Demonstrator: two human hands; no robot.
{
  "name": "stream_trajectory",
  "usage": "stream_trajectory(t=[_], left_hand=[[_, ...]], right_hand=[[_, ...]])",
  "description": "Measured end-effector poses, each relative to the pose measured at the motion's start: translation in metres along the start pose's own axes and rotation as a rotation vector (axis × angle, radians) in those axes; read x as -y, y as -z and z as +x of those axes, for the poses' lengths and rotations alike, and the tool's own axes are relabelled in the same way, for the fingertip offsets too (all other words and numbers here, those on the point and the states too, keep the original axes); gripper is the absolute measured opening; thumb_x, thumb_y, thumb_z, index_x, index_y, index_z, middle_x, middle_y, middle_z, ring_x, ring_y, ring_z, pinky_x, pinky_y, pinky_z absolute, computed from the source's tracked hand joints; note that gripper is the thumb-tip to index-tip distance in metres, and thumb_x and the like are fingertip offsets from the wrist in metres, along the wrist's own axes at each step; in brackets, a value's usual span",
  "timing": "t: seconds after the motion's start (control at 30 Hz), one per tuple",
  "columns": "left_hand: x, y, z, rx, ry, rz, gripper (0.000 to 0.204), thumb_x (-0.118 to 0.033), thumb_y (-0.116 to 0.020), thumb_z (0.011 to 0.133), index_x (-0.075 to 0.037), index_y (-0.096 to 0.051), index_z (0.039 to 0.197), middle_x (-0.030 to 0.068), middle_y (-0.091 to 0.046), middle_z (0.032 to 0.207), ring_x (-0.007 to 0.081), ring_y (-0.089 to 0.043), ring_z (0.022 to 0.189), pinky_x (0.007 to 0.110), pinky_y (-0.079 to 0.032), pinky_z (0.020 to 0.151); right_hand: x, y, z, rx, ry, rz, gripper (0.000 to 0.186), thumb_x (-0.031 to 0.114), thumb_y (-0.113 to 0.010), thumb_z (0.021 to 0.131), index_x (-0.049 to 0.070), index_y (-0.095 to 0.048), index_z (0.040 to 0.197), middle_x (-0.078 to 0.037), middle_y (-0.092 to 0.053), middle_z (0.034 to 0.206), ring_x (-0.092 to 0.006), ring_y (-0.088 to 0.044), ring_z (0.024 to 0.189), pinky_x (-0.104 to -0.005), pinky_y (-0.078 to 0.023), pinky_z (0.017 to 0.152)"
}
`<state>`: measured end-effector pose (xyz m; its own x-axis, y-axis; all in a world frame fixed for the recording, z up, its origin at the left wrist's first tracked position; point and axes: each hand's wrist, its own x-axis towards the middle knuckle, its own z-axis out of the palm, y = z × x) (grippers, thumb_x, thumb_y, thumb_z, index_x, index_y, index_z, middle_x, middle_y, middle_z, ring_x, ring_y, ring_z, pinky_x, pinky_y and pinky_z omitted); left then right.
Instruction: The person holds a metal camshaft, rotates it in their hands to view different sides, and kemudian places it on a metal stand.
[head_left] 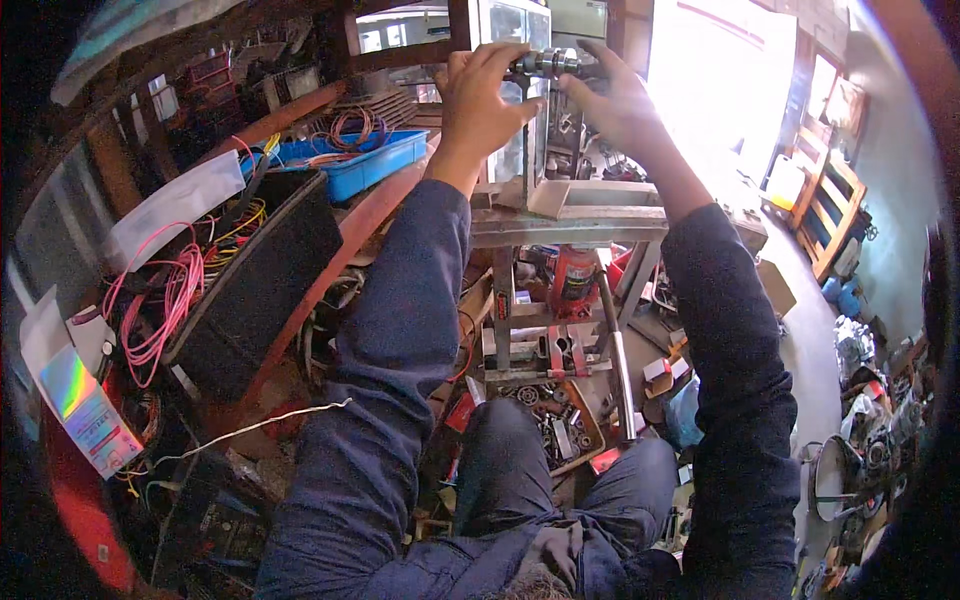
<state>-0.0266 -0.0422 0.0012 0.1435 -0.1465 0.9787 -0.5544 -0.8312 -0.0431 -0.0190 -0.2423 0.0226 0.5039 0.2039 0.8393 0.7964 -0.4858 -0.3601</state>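
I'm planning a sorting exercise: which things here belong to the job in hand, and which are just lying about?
Job in hand:
shiny cylindrical metal part, between left hand and right hand
perhaps metal frame and red bottle jack

Apparently lying about:
coiled pink wire
blue plastic tray
black bin

Very bright light [725, 80] fills the far right; on the right are a pale wall [905, 200], a wooden frame [843, 228] and grey floor [815, 350].

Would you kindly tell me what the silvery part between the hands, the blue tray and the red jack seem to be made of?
Silvery part: likely smooth metal, from its bright glints. Blue tray: probably plastic with a slight sheen, its colour even. Red jack: perhaps painted metal, judging by its red coat.
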Motion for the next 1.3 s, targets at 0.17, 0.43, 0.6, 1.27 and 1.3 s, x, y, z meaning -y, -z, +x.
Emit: stream_trajectory(t=[0.17, 0.43, 0.6, 1.27, 1.3], left_hand=[[0.012, -0.002, 0.000, -0.019, 0.016, -0.004, 0.065, -0.025, -0.086, 0.064, -0.017, -0.063, 0.125, 0.0080, -0.062, 0.121, 0.0320, -0.055, 0.112, 0.044, -0.044, 0.098], [0.014, -0.010, 0.001, -0.033, 0.011, -0.045, 0.058, -0.023, -0.085, 0.064, -0.018, -0.067, 0.120, 0.0050, -0.063, 0.122, 0.0301, -0.055, 0.107, 0.041, -0.043, 0.097], [0.017, -0.006, -0.002, -0.024, 0.041, -0.056, 0.053, -0.021, -0.080, 0.069, -0.017, -0.066, 0.120, 0.0061, -0.064, 0.120, 0.0291, -0.058, 0.102, 0.040, -0.046, 0.094], [0.050, -0.005, -0.017, -0.037, 0.236, -0.231, 0.061, -0.017, -0.082, 0.079, -0.006, -0.055, 0.132, 0.0063, -0.063, 0.117, 0.0162, -0.058, 0.101, 0.031, -0.047, 0.088], [0.053, -0.004, -0.018, -0.051, 0.195, -0.193, 0.064, -0.020, -0.084, 0.078, -0.003, -0.054, 0.132, 0.0066, -0.063, 0.117, 0.0162, -0.057, 0.103, 0.030, -0.046, 0.089]], right_hand=[[-0.054, -0.005, -0.008, 0.140, -0.029, -0.198, 0.063, 0.042, -0.067, 0.089, 0.000, -0.054, 0.134, -0.026, -0.065, 0.119, -0.0383, -0.063, 0.113, -0.0436, -0.049, 0.096], [-0.180, 0.012, -0.079, 0.607, -0.291, -0.414, 0.062, 0.046, -0.062, 0.090, 0.001, -0.056, 0.131, -0.025, -0.063, 0.123, -0.0397, -0.060, 0.116, -0.0442, -0.046, 0.101], [-0.172, 0.002, -0.085, 0.536, -0.272, -0.488, 0.064, 0.041, -0.066, 0.084, 0.000, -0.054, 0.132, -0.024, -0.061, 0.127, -0.0399, -0.057, 0.119, -0.0439, -0.044, 0.102], [-0.147, 0.015, -0.095, 0.445, -0.459, -0.473, 0.056, 0.042, -0.058, 0.086, 0.005, -0.060, 0.127, -0.016, -0.061, 0.132, -0.0283, -0.055, 0.128, -0.0464, -0.036, 0.112], [-0.146, 0.015, -0.098, 0.426, -0.453, -0.463, 0.053, 0.041, -0.058, 0.086, 0.004, -0.062, 0.125, -0.015, -0.062, 0.131, -0.0285, -0.056, 0.126, -0.0469, -0.035, 0.112]])
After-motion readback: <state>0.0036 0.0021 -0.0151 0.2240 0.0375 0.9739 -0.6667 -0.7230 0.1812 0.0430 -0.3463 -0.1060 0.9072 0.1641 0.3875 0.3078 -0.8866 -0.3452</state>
